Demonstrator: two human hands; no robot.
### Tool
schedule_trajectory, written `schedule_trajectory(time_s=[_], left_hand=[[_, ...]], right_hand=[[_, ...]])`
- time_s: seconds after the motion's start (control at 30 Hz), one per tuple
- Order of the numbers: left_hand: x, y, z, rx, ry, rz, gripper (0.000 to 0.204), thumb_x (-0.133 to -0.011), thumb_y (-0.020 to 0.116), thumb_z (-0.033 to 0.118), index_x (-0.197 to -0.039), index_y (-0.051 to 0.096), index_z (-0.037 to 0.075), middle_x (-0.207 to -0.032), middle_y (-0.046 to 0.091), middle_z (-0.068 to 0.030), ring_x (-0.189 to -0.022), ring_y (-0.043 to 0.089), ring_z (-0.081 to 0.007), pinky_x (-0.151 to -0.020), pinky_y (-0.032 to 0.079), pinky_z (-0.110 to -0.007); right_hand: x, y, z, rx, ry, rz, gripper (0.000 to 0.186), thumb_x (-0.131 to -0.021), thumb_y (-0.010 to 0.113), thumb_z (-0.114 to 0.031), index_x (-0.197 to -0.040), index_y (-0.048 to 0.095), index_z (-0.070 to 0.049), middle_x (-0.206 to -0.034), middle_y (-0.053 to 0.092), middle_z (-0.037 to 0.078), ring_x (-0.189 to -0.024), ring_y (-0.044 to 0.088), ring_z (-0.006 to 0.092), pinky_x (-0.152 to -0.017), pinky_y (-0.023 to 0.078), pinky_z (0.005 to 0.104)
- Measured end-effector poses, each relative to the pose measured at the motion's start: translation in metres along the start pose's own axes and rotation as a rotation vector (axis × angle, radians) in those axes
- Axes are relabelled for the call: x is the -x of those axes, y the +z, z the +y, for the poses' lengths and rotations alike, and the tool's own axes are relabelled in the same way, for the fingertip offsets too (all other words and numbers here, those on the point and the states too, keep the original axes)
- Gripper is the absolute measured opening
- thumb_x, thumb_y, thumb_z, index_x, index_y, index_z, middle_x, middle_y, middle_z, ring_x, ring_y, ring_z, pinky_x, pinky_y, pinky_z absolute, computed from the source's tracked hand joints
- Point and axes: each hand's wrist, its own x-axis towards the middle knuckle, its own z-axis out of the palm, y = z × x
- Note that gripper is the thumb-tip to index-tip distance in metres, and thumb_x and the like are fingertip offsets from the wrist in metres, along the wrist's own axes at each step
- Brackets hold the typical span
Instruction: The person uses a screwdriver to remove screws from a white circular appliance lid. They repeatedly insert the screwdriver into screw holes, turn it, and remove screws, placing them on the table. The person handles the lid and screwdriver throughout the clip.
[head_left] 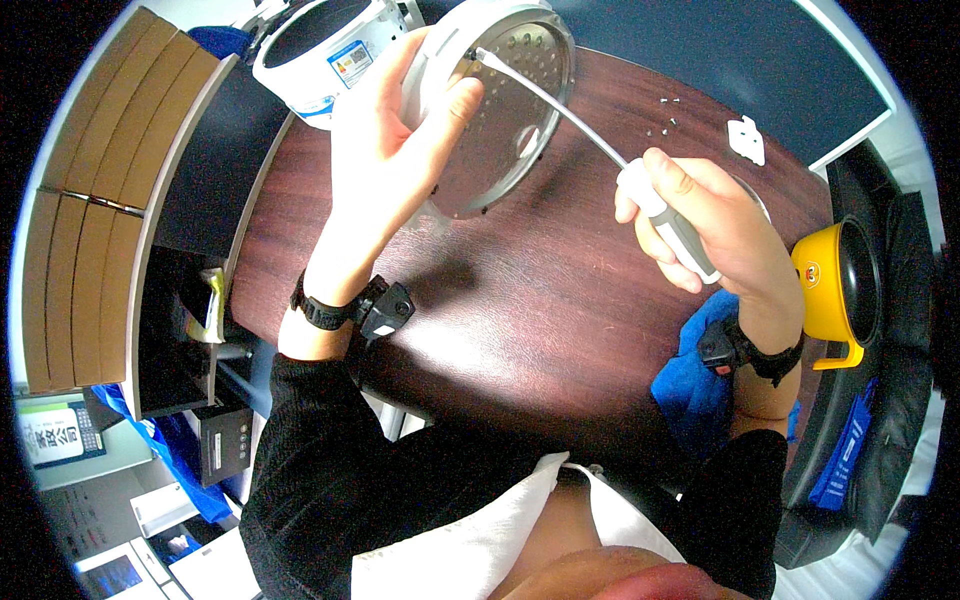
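Left hand (385,140) grips round perforated metal lid plate (505,105) tilted above dark wood counter (520,290), right hand (715,225) closed on grey-handled screwdriver (600,150), tip at plate rim; few small screws (668,112) already out, work prob. mid-way.

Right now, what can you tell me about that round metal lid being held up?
The lid is a round, silvery metal disc with small holes across its face and a white rim. The left hand holds it tilted above the dark wooden table, while the screwdriver tip touches near its upper edge.
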Motion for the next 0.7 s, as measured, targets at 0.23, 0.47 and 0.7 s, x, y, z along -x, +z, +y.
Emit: schedule_trajectory(time_s=[0.23,0.47,0.7], left_hand=[[0.003,0.004,-0.009,-0.118,0.060,0.052,0.041,-0.079,0.066,0.024,-0.111,0.055,0.000,-0.089,0.066,-0.0172,-0.081,0.066,-0.0242,-0.071,0.050,-0.032],[0.004,0.007,-0.011,-0.132,0.071,0.015,0.044,-0.079,0.066,0.026,-0.113,0.054,-0.001,-0.090,0.065,-0.0192,-0.083,0.066,-0.0297,-0.073,0.050,-0.034],[0.006,0.008,-0.019,-0.103,-0.070,-0.064,0.046,-0.080,0.065,0.029,-0.114,0.054,0.000,-0.093,0.065,-0.0191,-0.086,0.065,-0.0280,-0.076,0.049,-0.034]], right_hand=[[-0.004,-0.006,0.003,0.122,-0.018,0.021,0.040,-0.096,0.039,-0.037,-0.082,0.055,-0.003,-0.052,0.050,0.004,-0.037,0.044,0.0092,-0.035,0.033,0.0228],[-0.004,-0.004,0.005,1.216,-0.627,0.681,0.027,-0.082,0.061,-0.034,-0.089,0.064,-0.009,-0.073,0.062,0.009,-0.067,0.060,0.0276,-0.056,0.043,0.0362],[-0.003,-0.005,-0.001,1.392,-0.727,0.787,0.027,-0.079,0.062,-0.036,-0.089,0.064,-0.011,-0.070,0.061,0.008,-0.064,0.059,0.0285,-0.055,0.043,0.0349]])
